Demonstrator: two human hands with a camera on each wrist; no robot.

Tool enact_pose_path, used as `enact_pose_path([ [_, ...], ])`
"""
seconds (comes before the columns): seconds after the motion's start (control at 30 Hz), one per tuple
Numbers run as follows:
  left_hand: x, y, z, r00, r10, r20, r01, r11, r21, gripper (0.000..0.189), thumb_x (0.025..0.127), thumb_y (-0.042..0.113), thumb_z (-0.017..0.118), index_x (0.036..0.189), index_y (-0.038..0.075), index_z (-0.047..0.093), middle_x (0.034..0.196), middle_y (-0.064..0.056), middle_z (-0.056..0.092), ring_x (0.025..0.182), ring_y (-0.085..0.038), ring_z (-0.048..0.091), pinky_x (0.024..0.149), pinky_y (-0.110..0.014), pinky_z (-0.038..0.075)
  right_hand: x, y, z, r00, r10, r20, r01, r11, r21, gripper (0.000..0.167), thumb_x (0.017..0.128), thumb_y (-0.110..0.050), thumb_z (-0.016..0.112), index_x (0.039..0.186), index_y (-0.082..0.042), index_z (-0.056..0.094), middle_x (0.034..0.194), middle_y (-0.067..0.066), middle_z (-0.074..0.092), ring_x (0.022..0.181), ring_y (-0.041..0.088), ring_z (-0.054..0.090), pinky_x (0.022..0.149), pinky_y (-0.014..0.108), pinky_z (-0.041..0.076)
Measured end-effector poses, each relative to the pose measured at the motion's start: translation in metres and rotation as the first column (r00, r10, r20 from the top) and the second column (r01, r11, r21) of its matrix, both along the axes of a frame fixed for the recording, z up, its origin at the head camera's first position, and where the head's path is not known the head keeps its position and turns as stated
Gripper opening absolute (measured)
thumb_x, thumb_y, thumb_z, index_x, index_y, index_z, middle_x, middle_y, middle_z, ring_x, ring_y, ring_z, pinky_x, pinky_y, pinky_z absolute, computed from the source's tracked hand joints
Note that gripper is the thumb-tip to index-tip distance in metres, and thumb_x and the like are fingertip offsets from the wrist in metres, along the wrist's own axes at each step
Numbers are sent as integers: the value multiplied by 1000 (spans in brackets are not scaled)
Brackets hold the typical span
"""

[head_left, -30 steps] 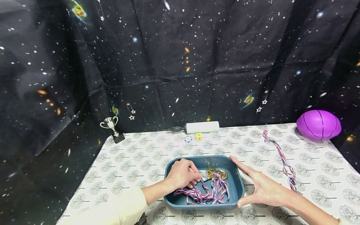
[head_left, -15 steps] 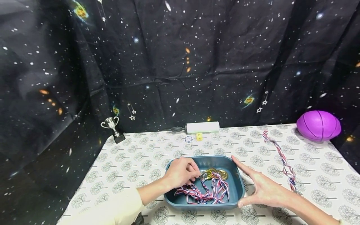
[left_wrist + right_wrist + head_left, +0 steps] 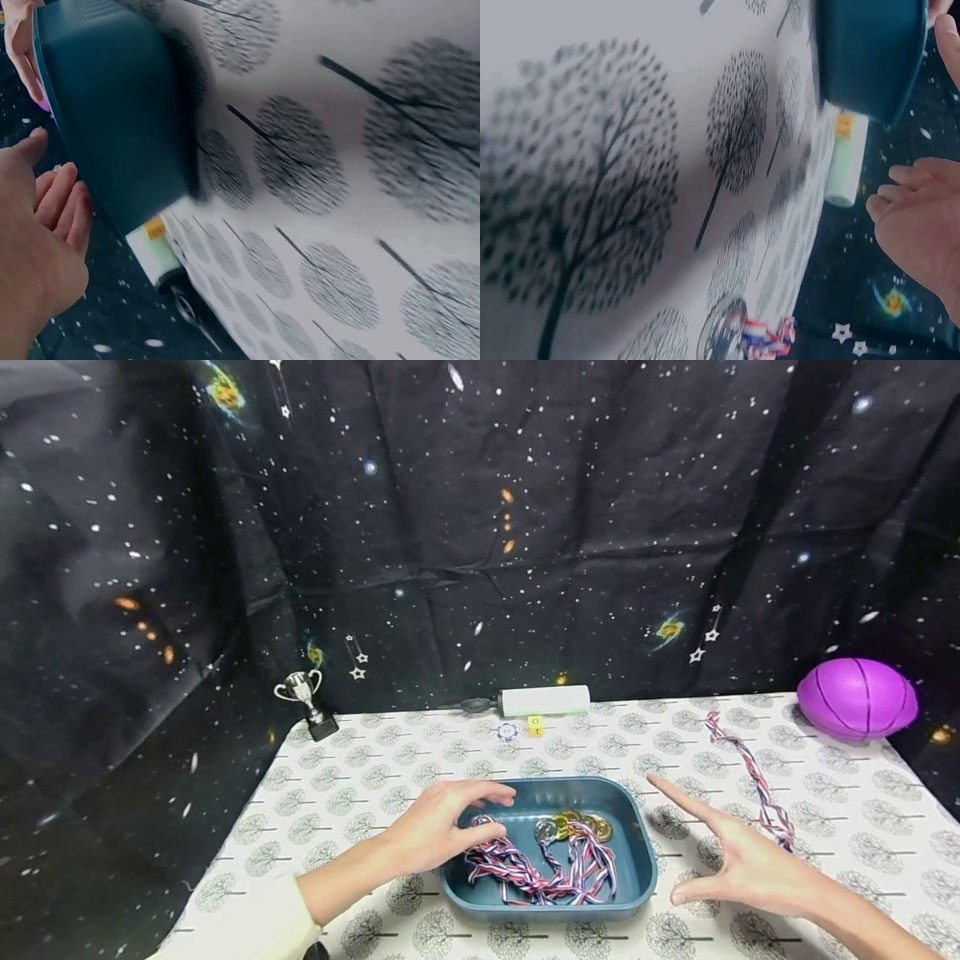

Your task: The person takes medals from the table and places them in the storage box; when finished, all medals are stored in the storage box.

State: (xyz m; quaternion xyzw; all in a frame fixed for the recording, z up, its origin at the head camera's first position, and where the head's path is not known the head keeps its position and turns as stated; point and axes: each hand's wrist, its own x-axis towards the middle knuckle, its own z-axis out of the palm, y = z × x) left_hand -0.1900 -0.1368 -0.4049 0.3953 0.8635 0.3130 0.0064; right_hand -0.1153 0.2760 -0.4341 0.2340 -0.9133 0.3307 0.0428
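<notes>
A dark teal basin (image 3: 555, 912) stands on the table. In it lie a silver medal (image 3: 546, 831), several gold medals (image 3: 601, 827) and their red, white and blue ribbons (image 3: 517, 868). Over the basin's left rim hovers my left hand (image 3: 438, 827), thumb and fingers spread apart and holding nothing. My right hand (image 3: 742, 864) is off the basin's right side, a gap between them, its thumb and index finger stretched wide. Beyond that hand another striped ribbon (image 3: 750, 764) lies twisted on the table. The right wrist view catches a round silvery medal (image 3: 724, 330) beside a ribbon's end.
Along the back edge lie a white cylinder (image 3: 545, 701) with a black end, a yellow letter tile (image 3: 536, 726) and a poker chip (image 3: 507, 732). A silver trophy cup (image 3: 306, 697) stands at back left, a purple ball (image 3: 857, 699) at back right. Dark starry cloth (image 3: 600, 527) hangs behind.
My left hand has let go of the silver medal, drawn back left and spread its fingers. My right hand has come off the basin's right edge and moved right.
</notes>
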Motion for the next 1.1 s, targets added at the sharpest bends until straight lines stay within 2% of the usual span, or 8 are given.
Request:
enact_pose_path([
  [0.1,3,-13,0,997,61,-54,-62,998,-22,51,101,39,75,148,27,62,144,11,66,130,-17,64,112,-44,51,1,11,0,999,-5,-33,5,1000,-8,119,70,-46,98,168,-30,33,168,-8,41,145,-8,32,109,44,49],
  [0.17,6,-21,-1,992,108,-71,-111,993,-39,59,100,43,75,155,31,56,152,9,60,139,-19,57,116,-50,47,3,19,1,999,-2,-35,1,999,-34,115,72,-40,99,167,-27,36,168,-8,41,145,-13,30,111,23,42],
  [0.27,9,-31,-2,987,148,-55,-151,987,-50,72,98,46,77,162,34,45,161,6,51,148,-22,47,120,-55,40,6,30,1,999,-27,-20,26,998,-50,112,73,-35,99,166,-28,38,166,-8,43,146,-13,30,103,7,32],
  [0.33,11,-36,-3,987,155,-38,-157,986,-52,81,96,46,79,165,35,38,166,5,44,151,-23,43,121,-58,38,10,37,2,998,-56,-16,56,997,-45,110,73,-34,99,166,-29,39,165,-7,45,144,-15,30,105,17,39],
  [0.43,13,-42,-5,989,146,-11,-146,988,-54,94,92,48,83,169,34,30,171,7,34,154,-25,37,122,-60,34,13,48,1,995,-94,-17,94,995,-37,108,73,-32,100,164,-30,41,163,-11,47,141,-18,30,102,15,37],
  [0.6,16,-49,-10,993,122,12,-121,991,-63,118,81,54,90,171,32,18,175,3,25,157,-29,31,121,-65,32,17,67,-5,994,-104,-35,101,991,-84,102,74,-21,99,162,-23,47,160,-15,49,139,-18,33,96,1,25],
  [0.83,19,-54,-16,996,73,47,-70,995,-67,144,66,58,98,173,31,5,177,-3,14,159,-37,24,119,-70,29,21,93,-14,986,-129,-104,122,990,-74,97,71,-15,100,156,-15,54,154,-17,55,121,-8,53,90,6,35],
  [1.1,22,-55,-21,992,82,101,-74,994,-86,149,63,63,97,172,34,-2,178,-4,10,159,-34,22,122,-65,28,24,110,-31,973,-167,-158,151,982,-111,85,72,-5,98,147,-11,60,135,-23,61,104,-2,62,77,11,52],
])
